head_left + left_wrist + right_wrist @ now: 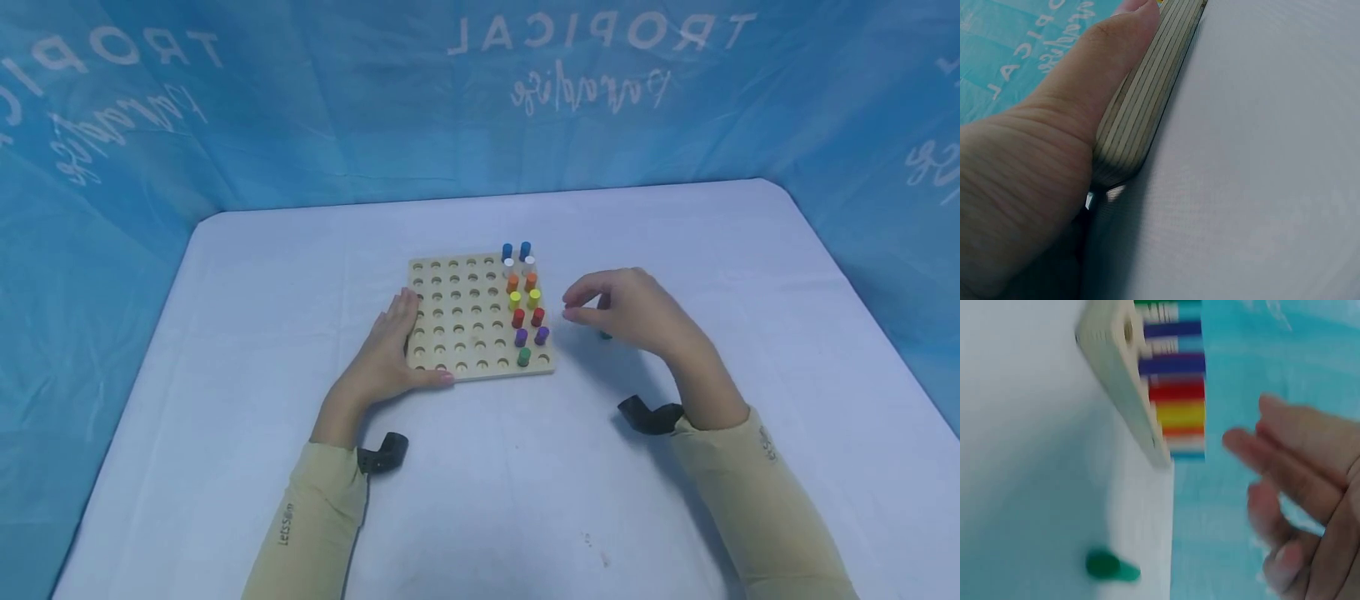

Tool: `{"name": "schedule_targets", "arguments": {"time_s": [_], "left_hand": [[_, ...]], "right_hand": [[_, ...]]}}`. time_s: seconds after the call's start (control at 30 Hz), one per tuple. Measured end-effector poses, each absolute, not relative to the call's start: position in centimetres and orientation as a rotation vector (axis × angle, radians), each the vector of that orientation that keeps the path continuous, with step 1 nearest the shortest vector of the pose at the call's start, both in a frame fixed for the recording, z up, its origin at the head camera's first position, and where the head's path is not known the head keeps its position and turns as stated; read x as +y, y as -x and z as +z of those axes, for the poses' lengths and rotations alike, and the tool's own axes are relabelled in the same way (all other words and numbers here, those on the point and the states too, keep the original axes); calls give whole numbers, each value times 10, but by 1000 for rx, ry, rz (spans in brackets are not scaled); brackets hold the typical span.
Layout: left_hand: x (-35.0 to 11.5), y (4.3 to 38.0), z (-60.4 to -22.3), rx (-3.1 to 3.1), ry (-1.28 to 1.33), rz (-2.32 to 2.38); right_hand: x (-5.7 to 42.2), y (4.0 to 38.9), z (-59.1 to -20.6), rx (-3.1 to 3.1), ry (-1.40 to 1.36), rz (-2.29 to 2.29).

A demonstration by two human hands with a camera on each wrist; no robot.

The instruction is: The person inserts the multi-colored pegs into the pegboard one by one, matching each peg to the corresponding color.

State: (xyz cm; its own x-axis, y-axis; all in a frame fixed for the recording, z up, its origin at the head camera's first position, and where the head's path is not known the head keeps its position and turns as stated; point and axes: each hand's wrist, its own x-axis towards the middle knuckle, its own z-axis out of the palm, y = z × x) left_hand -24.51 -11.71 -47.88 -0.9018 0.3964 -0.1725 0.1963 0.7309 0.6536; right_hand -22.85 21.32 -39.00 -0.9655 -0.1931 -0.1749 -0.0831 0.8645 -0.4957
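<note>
A wooden pegboard (465,329) lies on the table, with two columns of coloured pegs along its right side. My left hand (386,350) braces the board's near left corner, its fingers straight along the left edge and its thumb along the near edge. To the right of the board hovers my right hand (633,308), fingers loosely bent and apart, with nothing seen between them in the right wrist view. A loose green peg (1104,564) is on the table below that hand, mostly covered by it in the head view. Another green peg (524,357) stands in the nearest row.
At the board's near right corner is a hole (543,359) without a peg. Blue pegs (526,250) top the far end of the columns. A white cloth covers the table (480,517), and a blue printed curtain (337,100) hangs around it.
</note>
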Motion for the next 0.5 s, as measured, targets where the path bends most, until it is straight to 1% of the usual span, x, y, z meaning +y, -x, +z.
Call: {"name": "schedule_targets", "arguments": {"time_s": [0.17,0.33,0.5], "left_hand": [[-116,245,-479,2633,-441,930],[-116,244,-479,2632,-435,936],[-116,244,-479,2634,-448,939]], "right_hand": [[236,235,-390,2851,8,-538],[246,241,-401,2767,-46,-427],[251,245,-410,2725,-75,-421]]}}
